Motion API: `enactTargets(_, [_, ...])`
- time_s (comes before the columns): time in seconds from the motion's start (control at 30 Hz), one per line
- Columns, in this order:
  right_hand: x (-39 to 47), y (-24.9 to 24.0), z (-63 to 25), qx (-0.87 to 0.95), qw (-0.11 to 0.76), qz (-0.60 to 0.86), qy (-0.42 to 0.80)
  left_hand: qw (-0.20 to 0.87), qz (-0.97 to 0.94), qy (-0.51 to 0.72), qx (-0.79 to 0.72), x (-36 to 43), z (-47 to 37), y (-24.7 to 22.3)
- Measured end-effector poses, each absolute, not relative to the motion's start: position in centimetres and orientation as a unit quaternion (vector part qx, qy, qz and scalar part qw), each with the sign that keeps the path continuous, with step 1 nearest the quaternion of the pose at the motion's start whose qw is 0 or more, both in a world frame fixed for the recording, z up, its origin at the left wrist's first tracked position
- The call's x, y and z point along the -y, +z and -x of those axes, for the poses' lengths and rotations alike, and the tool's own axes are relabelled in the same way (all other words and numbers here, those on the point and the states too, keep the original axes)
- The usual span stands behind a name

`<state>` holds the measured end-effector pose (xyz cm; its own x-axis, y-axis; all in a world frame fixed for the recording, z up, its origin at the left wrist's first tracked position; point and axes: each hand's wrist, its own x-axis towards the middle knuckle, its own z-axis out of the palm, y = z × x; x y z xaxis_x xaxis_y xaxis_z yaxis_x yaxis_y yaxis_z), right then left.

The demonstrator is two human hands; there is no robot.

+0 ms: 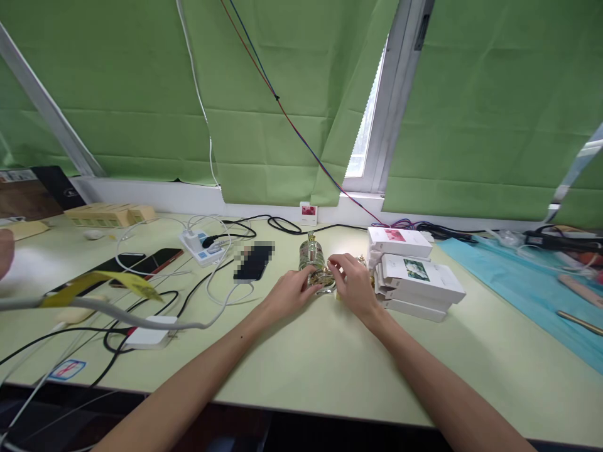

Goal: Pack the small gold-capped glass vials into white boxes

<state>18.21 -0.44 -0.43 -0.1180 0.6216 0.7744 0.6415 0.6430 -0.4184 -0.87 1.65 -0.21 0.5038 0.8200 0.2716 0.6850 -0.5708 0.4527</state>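
Near the middle of the table, my left hand [298,287] is closed on the edge of a small clear glass bottle [326,290] with greenish-gold contents or decoration. Over its right side, my right hand [354,280] has thumb and fingers pinched together; whatever they hold is too small to make out. Just behind my left fingers a second glass bottle [309,251] stands upright, with a gold-coloured stopper or neck on top. Another gold-topped piece [362,260] shows partly behind my right hand. Right beside that hand are stacked white boxes [421,285] with flower pictures.
A dark phone [254,262] lies left of my hands, near a white power strip [202,246]. Cables and a white charger [151,333] spread across the left side. Blue sheeting [509,289] covers the right side. Another person's hand [5,251] shows at the left edge.
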Motion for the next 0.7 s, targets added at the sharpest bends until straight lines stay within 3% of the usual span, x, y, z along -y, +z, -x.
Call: enactTargets(0.7, [-0.11,-0.87,-18.07,0.766,0.495,0.41,-0.019,0.149,-0.854,0.244,-0.434,-1.71,0.89,-0.22])
